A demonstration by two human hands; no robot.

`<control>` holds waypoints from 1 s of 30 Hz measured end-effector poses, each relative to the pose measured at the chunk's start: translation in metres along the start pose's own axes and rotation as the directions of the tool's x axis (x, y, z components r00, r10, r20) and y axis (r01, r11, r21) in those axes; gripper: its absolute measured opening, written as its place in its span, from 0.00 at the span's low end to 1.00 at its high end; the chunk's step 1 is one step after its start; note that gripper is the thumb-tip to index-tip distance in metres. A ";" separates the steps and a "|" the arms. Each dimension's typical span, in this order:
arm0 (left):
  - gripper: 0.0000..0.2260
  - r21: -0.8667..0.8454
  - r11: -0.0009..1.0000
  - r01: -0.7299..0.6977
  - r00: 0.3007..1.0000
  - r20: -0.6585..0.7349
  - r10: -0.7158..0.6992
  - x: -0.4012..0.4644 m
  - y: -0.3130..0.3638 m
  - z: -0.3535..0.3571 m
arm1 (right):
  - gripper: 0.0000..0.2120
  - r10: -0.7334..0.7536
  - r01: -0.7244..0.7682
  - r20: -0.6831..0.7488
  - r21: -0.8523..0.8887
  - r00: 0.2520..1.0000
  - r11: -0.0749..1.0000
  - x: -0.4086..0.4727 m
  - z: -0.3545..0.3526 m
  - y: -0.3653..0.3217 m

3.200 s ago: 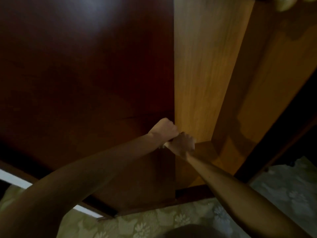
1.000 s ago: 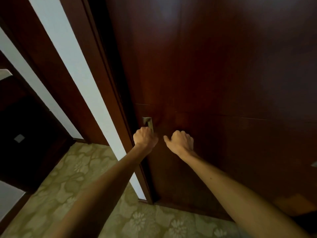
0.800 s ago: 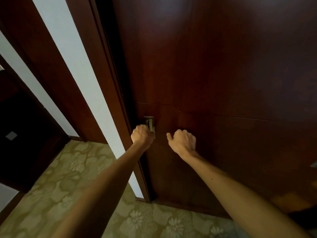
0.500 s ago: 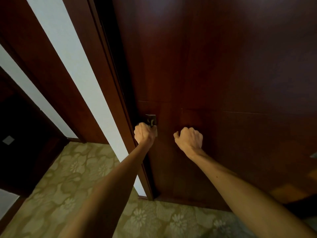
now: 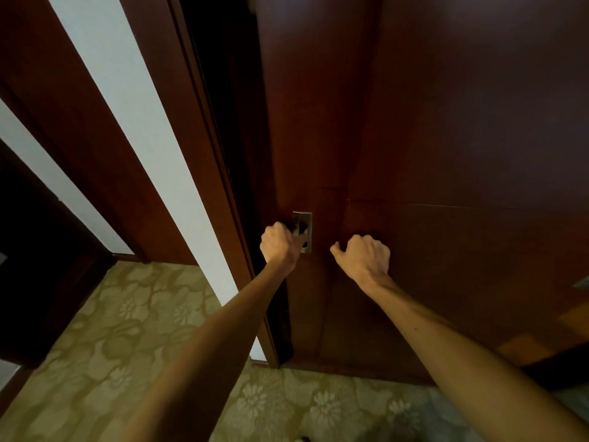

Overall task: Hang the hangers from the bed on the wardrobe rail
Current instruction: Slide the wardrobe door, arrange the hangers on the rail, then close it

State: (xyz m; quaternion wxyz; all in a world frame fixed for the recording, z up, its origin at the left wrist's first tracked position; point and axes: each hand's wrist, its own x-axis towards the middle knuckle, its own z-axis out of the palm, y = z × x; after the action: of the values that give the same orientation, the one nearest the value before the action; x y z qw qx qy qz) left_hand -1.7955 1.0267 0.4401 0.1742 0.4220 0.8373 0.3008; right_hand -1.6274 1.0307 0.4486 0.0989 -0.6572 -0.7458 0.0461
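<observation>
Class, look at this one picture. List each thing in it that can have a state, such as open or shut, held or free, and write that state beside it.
Left wardrobe door: nearly shut, a dark gap at its left edge.
Right wardrobe door: shut.
Metal handle: gripped by the left hand.
Left hand: curled round the handle.
Right hand: fingers curled against the right door; what they hold is hidden.
Hangers: none in view.

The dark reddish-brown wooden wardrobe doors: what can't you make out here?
- Rail and interior: head view, hidden behind the shut dark wooden wardrobe doors.
- Hangers and bed: outside the frame.
- Small silver metal handle: partly covered by the left hand.
- Right hand: fingers curled; anything gripped is hidden.
</observation>
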 end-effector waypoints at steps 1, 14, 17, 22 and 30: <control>0.17 0.013 1.000 -0.013 1.000 -0.001 0.013 -0.001 0.002 0.003 | 0.24 -0.002 0.002 -0.002 -0.005 1.000 1.000 0.000 -0.001 0.003; 0.13 0.074 0.994 -0.077 0.993 0.091 0.070 -0.033 0.045 0.042 | 0.26 0.006 -0.006 0.001 -0.026 1.000 1.000 -0.001 -0.013 0.067; 0.14 0.098 0.991 -0.096 0.993 0.080 0.089 -0.040 0.059 0.054 | 0.26 0.013 -0.013 0.003 -0.026 1.000 1.000 0.001 -0.016 0.089; 0.15 0.128 0.986 -0.107 0.992 0.074 0.098 -0.056 0.082 0.074 | 0.28 -0.008 0.007 -0.011 -0.038 1.000 0.999 0.000 -0.020 0.126; 0.15 0.167 0.980 -0.108 0.990 0.108 0.091 -0.082 0.121 0.106 | 0.27 -0.052 0.050 -0.019 -0.070 0.998 0.996 0.000 -0.030 0.187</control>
State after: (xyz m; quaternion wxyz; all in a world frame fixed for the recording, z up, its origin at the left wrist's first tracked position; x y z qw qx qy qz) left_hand -1.6166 1.0537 0.4421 0.1634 0.4911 0.8283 0.2143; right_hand -1.4394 1.0533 0.4408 0.0851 -0.6415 -0.7623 0.0108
